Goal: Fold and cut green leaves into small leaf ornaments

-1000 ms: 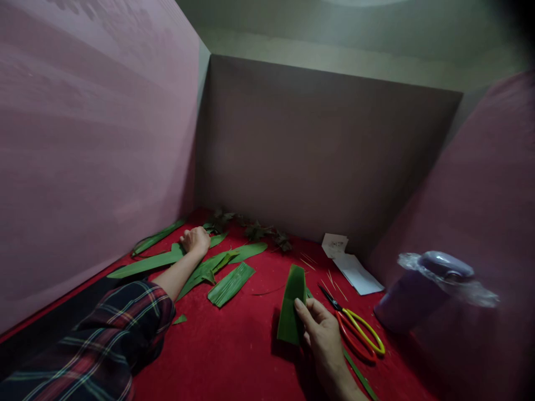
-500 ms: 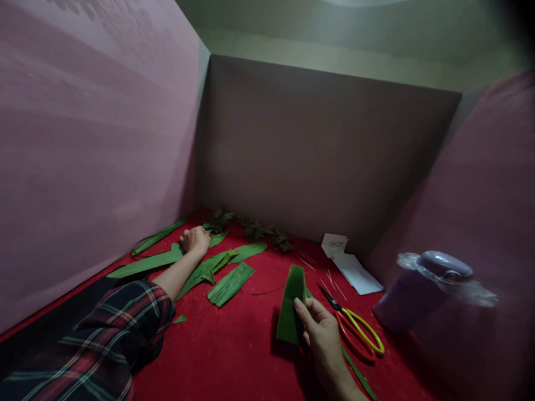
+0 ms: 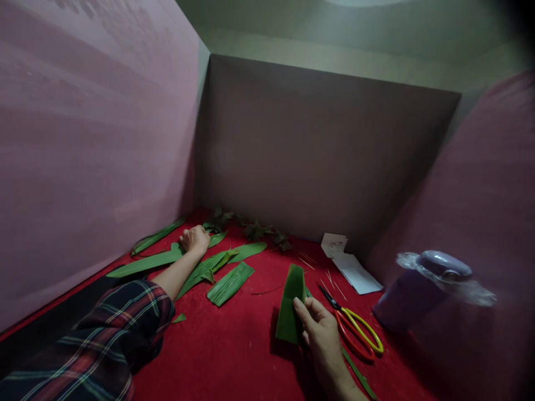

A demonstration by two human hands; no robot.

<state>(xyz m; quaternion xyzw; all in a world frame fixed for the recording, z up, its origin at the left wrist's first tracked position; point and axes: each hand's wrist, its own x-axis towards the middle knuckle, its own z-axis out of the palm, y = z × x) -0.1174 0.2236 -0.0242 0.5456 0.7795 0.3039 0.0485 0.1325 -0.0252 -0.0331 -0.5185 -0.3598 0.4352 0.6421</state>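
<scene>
My right hand (image 3: 320, 328) grips a folded green leaf piece (image 3: 290, 305) and holds it upright above the red cloth (image 3: 234, 351). My left hand (image 3: 194, 239), in a plaid sleeve, reaches far to the back left. Its fingers are curled on the long green leaves (image 3: 146, 263) lying there; I cannot make out whether it grips one. A ribbed leaf strip (image 3: 230, 283) lies flat between my hands. Red and yellow scissors (image 3: 355, 331) rest just right of my right hand.
Pink boards (image 3: 96, 145) wall the surface on three sides. Dark dried leaves (image 3: 254, 229) lie along the back wall. Thin sticks (image 3: 330, 277) and white papers (image 3: 353, 270) sit at the back right. A purple lidded cup (image 3: 418, 289) wrapped in plastic stands at the right.
</scene>
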